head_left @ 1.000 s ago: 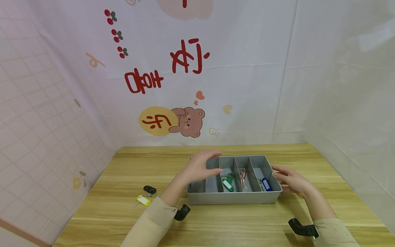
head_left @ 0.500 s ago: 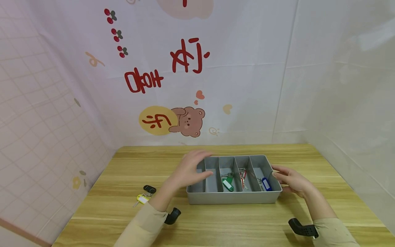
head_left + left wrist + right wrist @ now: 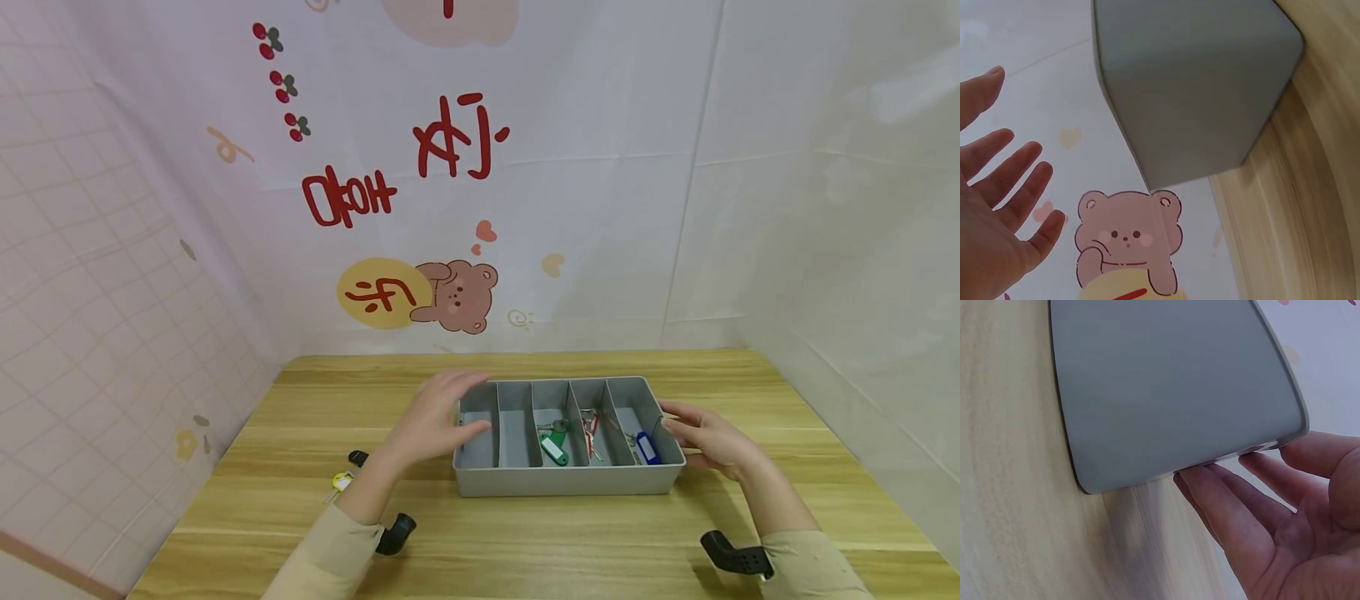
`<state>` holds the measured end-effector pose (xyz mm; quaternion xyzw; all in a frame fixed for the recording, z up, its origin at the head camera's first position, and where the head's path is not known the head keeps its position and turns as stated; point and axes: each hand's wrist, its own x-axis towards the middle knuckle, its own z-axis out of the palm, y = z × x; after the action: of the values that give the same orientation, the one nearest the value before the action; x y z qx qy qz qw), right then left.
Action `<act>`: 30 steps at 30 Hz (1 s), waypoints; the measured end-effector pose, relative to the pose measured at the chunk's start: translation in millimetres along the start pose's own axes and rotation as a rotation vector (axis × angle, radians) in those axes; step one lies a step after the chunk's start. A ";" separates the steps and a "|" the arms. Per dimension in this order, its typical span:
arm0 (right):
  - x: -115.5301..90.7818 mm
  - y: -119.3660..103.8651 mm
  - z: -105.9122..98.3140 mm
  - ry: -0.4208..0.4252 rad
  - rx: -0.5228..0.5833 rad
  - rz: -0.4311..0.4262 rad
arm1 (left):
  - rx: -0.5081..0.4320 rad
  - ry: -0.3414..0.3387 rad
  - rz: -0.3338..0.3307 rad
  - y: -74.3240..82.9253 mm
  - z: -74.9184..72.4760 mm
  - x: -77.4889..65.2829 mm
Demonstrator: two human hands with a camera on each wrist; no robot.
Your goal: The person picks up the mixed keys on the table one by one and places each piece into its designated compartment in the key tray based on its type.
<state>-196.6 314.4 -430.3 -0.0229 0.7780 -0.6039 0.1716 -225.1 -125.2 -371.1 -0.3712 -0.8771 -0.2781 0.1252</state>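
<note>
A grey compartment tray (image 3: 566, 481) sits on the wooden table. Its right-hand compartments hold keys with a green key tag (image 3: 554, 450), a red tag (image 3: 590, 433) and a blue tag (image 3: 647, 448). My right hand (image 3: 708, 437) holds the tray's right end, fingers against the outer wall and thumb at the rim. Beside the left end is my left hand (image 3: 431, 421), fingers spread and holding nothing; in the left wrist view a gap separates it from the tray. Left of that arm lies a key with a yellow tag (image 3: 342, 480), partly hidden by the forearm.
A black fob (image 3: 357, 457) lies behind the yellow tag, partly covered by the left arm. White printed cloth (image 3: 600, 208) hangs behind the table (image 3: 570, 550) and along both sides. Each wrist carries a black camera mount.
My left hand has moved left, from above the tray's left compartments to beside its left end, and its forearm now covers more of the fob and yellow tag. Right hand and tray stay still.
</note>
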 end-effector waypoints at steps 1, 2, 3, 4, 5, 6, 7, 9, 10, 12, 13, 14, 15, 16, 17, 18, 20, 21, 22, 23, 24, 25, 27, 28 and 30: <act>0.0 0.1 0.0 0.000 0.000 0.000 | 0.001 0.003 -0.005 -1.9 -0.7 -2.1; -0.1 0.2 0.0 0.002 -0.001 0.001 | 0.001 0.007 -0.009 -3.9 -1.5 -4.2; -0.1 0.2 0.0 0.002 -0.001 0.001 | 0.003 0.013 -0.012 -6.2 -2.2 -6.4; -0.1 0.2 0.0 0.002 0.000 0.002 | 0.005 0.018 -0.015 -8.5 -3.0 -8.3; -0.1 0.2 0.0 0.003 -0.001 0.001 | 0.004 0.024 -0.019 -10.7 -3.9 -10.1; -0.1 0.2 -0.1 0.003 0.000 0.001 | 0.009 0.030 -0.023 -13.0 -4.6 -12.0; -0.1 0.2 -0.2 0.002 0.002 0.001 | 0.012 0.036 -0.027 -15.3 -5.3 -13.9; 0.0 0.3 -0.4 0.000 0.004 0.000 | 0.020 0.042 -0.037 -19.8 -7.0 -17.9; 0.2 0.4 -0.5 -0.001 0.005 0.000 | 0.023 0.045 -0.042 -21.9 -7.9 -19.9; 0.5 0.6 -0.6 -0.003 0.007 0.000 | 0.025 0.051 -0.046 -25.9 -9.5 -23.8; 0.6 0.7 -0.6 -0.004 0.009 -0.001 | 0.026 0.053 -0.047 -27.9 -10.1 -25.6; 0.6 0.7 -0.6 -0.005 0.009 -0.001 | 0.027 0.055 -0.049 -29.6 -10.8 -27.6; 0.6 0.7 -0.5 -0.005 0.010 -0.001 | 0.026 0.057 -0.052 -31.2 -11.5 -29.7; 0.6 0.6 -0.4 -0.006 0.011 -0.001 | 0.022 0.058 -0.055 -32.4 -12.4 -31.7; 0.6 0.5 -0.4 -0.007 0.012 -0.001 | 0.021 0.060 -0.058 -33.8 -13.0 -33.7; 0.5 0.4 -0.3 -0.008 0.013 -0.001 | 0.020 0.061 -0.061 -35.1 -13.9 -35.8; 0.6 0.4 -0.4 -0.009 0.016 -0.002 | 0.025 0.064 -0.069 -38.7 -14.9 -40.2; 0.6 0.4 -0.5 -0.010 0.018 -0.002 | 0.025 0.065 -0.071 -40.4 -15.7 -42.3; 0.6 0.4 -0.6 -0.012 0.019 -0.003 | 0.028 0.067 -0.073 -42.1 -16.6 -44.3; 0.6 0.4 -0.7 -0.012 0.019 -0.004 | 0.032 0.068 -0.074 -44.2 -17.4 -46.2; 0.6 0.4 -0.8 -0.013 0.019 -0.005 | 0.035 0.069 -0.075 -46.2 -18.3 -48.0; 0.6 0.4 -0.9 -0.014 0.018 -0.005 | 0.037 0.070 -0.077 -48.5 -19.2 -49.7; 0.6 0.5 -1.1 -0.015 0.016 -0.006 | 0.032 0.067 -0.083 -51.6 -22.3 -53.0; 0.7 0.6 -1.2 -0.015 0.015 -0.007 | 0.033 0.064 -0.085 -53.4 -23.7 -54.4; 0.8 0.7 -1.3 -0.013 0.014 -0.006 | 0.032 0.057 -0.088 -56.5 -26.9 -57.7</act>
<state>-197.6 315.6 -430.9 -0.0281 0.7726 -0.6096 0.1752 -225.4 -206.6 -396.2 -0.3221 -0.8929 -0.2797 0.1439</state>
